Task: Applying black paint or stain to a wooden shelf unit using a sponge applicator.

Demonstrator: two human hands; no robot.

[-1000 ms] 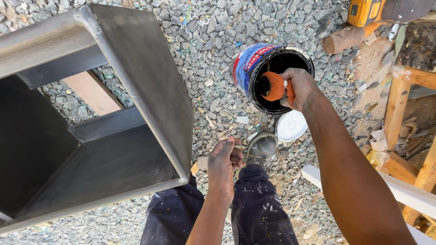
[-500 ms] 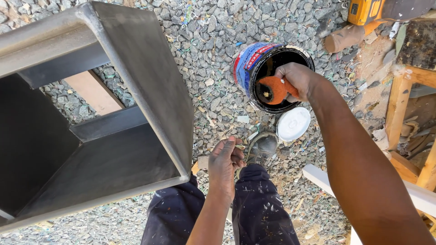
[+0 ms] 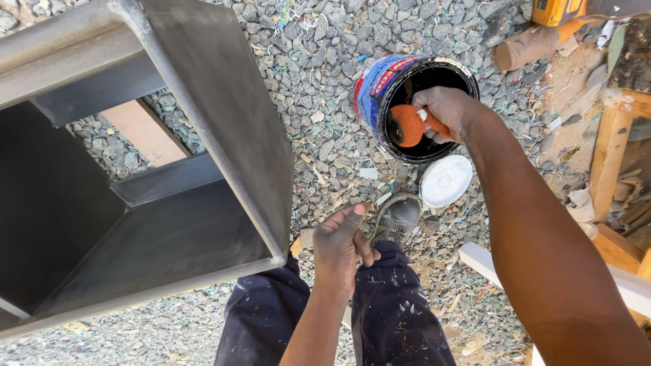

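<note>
A person is looking down at their own two bare hands over a gravel yard. The right hand (image 3: 453, 112) is reaching forward and is clamped around the handle of a small paint roller (image 3: 409, 125), whose fuzzy orange sleeve is sitting just inside the mouth of an open paint can (image 3: 380, 85). The can is standing on the gravel ahead and to the right, tipped a little so that its black interior is facing the camera. The roller is lying to the left of the gripping fingers, its long axis running roughly left to right across the can's opening, with the rounded end pointing left toward the can's blue and red wall. The right hand is the nearer one by far; the left hand (image 3: 344, 238) is hanging well apart from the can, loosely curled with fingers together and holding nothing, just above the person's dark paint-flecked trousers (image 3: 393, 318). A white lid (image 3: 445, 180) is lying on the gravel just beside the can, near a worn shoe (image 3: 397, 215). A large grey metal frame (image 3: 203, 122) is filling the left side.
</note>
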